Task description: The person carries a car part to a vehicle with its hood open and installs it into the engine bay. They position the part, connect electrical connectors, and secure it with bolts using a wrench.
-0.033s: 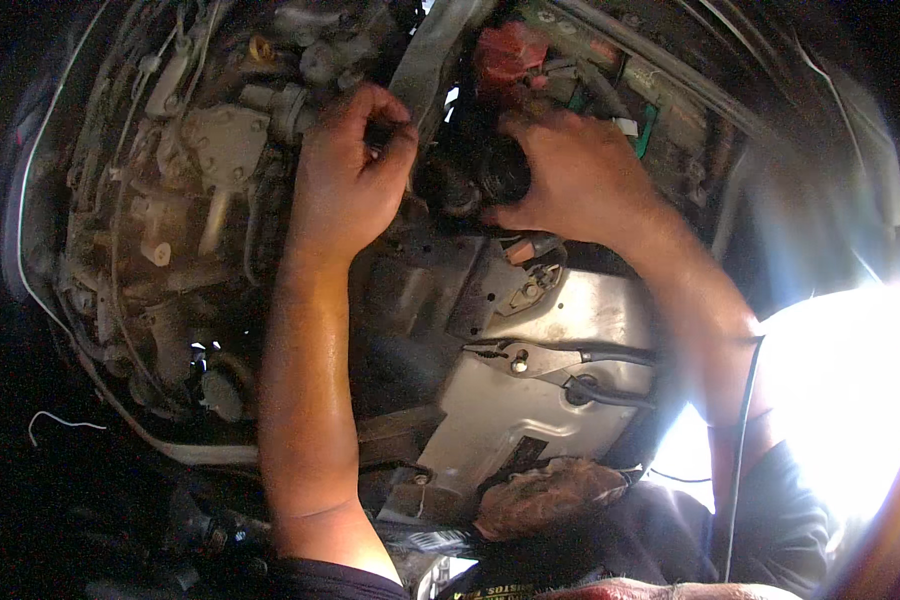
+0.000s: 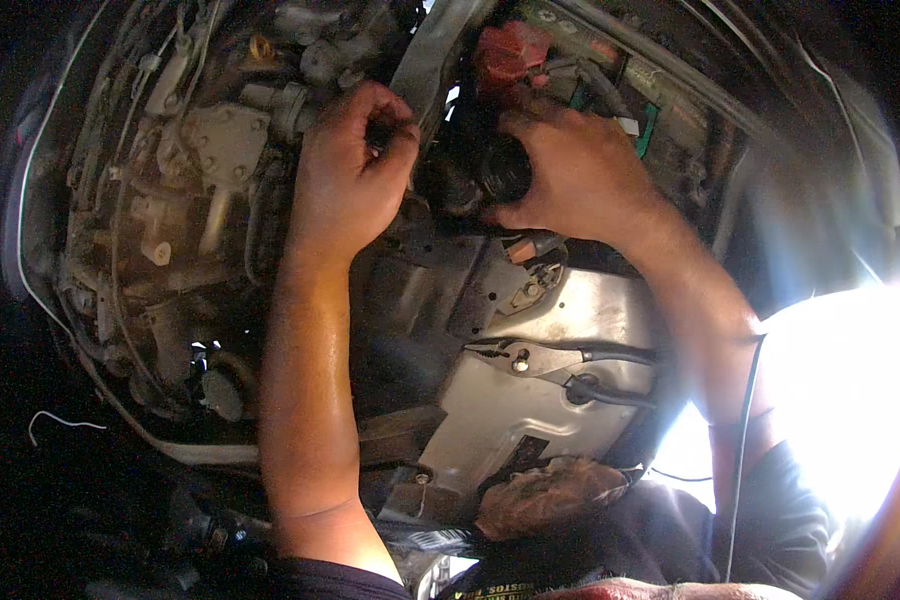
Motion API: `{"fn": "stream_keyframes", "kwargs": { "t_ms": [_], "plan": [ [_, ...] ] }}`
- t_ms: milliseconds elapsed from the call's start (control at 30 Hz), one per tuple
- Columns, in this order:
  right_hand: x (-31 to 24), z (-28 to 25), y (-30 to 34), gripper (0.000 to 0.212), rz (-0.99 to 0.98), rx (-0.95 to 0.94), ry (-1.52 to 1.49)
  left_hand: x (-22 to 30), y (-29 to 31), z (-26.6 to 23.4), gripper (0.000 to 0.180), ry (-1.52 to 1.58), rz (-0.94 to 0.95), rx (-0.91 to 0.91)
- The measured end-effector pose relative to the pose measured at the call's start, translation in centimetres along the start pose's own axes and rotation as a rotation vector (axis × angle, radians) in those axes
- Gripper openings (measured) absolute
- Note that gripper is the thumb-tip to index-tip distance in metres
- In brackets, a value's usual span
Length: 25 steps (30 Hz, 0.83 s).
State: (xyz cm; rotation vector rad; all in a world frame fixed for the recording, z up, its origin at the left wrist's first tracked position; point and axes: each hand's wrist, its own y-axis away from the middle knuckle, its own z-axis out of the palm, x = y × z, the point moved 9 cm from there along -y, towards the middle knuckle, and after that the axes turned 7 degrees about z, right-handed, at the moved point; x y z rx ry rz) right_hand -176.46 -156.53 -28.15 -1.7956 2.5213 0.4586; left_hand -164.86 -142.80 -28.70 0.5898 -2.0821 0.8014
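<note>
In an engine bay, my right hand (image 2: 590,175) is wrapped round a black ribbed round part (image 2: 505,168) that looks like a hose or its end. Thumb and fingers lie on opposite sides of it. To the left, my left hand (image 2: 355,175) is closed, its fingers curled toward the thumb. Whatever is between those fingertips is too dark to make out. A grey metal bar (image 2: 432,70) runs just beyond, between the two hands. Past my right fingers sits a red cover (image 2: 511,52) with cables beside it.
Slip-joint pliers (image 2: 545,360) with dark handles lie on a silvery metal panel (image 2: 490,400) nearer me. A crumpled brown cloth or glove (image 2: 550,495) is at the near edge. Dirty engine parts (image 2: 225,145) fill the left side. A thin cable (image 2: 740,450) hangs by my right arm.
</note>
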Motion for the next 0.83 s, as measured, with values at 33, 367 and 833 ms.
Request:
{"fn": "stream_keyframes", "kwargs": {
  "t_ms": [33, 367, 833],
  "plan": [
    [-0.2, -0.3, 0.0, 0.072, -0.021, 0.045, -0.025, 0.2, -0.1, 0.1, 0.008, -0.015, 0.019, -0.009],
    [0.0, 0.6, -0.7, 0.074, 0.04, -0.048, 0.057, -0.9, 0.1, -0.4, 0.012, -0.074, 0.05, 0.026],
    [7.1, -8.3, 1.2, 0.032, 0.11, 0.356, -0.462, -2.5, -0.7, 0.0, 0.026, -0.237, -0.081, -0.038]
  ]
}}
